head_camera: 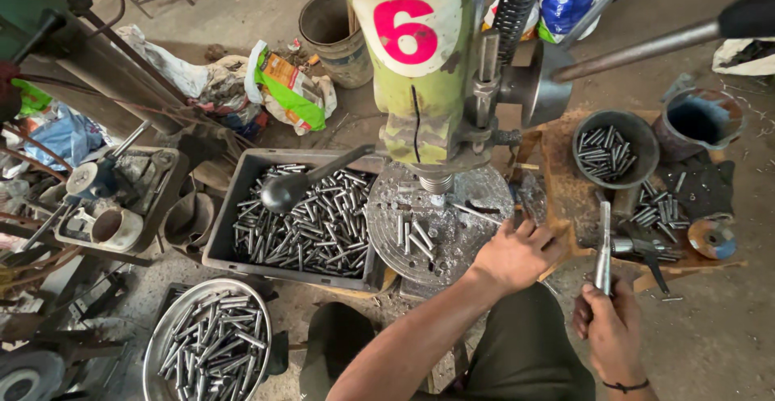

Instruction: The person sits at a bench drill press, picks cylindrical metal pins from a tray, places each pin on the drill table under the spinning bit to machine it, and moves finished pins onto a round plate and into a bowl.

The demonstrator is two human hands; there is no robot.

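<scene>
My left hand (517, 254) reaches across to the right rim of the round drill table (452, 247), its fingers curled there with the back of the hand facing up. What lies under the fingers is hidden. My right hand (611, 330) is closed around a slim metal rod (604, 243) that points upward, held apart from the table over the low wooden stand at the right. A few short metal pins (413, 235) lie on the table below the chuck (436, 181) of the green drill press (420, 86).
A grey crate (234, 207) full of pins sits left of the table, with a black-knobbed lever (284, 192) over it. A round metal tray (158, 344) of pins lies lower left. A dark bowl (642, 130) of pins, a rusty can (698, 118) and a grinding disc (712, 239) stand at the right.
</scene>
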